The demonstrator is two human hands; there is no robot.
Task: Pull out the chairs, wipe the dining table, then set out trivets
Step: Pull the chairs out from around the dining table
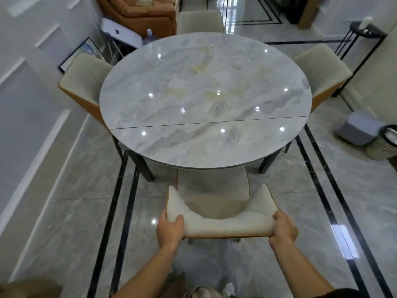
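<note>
A round grey marble dining table (204,100) fills the middle of the view, its glossy top bare. Right in front of me stands a cream chair (221,220) with an orange back, its seat partly under the table's near edge. My left hand (169,230) grips the left end of the chair's backrest and my right hand (283,227) grips the right end. A second cream chair (86,80) is at the table's left, a third (322,69) at its right, and another (199,20) at the far side. No cloth or trivet is in sight.
Glossy marble floor with black inlay lines surrounds the table. A grey box-shaped appliance (358,127) and a round black-rimmed unit (386,145) stand at the right. An orange sofa (139,14), a white box and a leaning framed picture (83,52) are at the back left.
</note>
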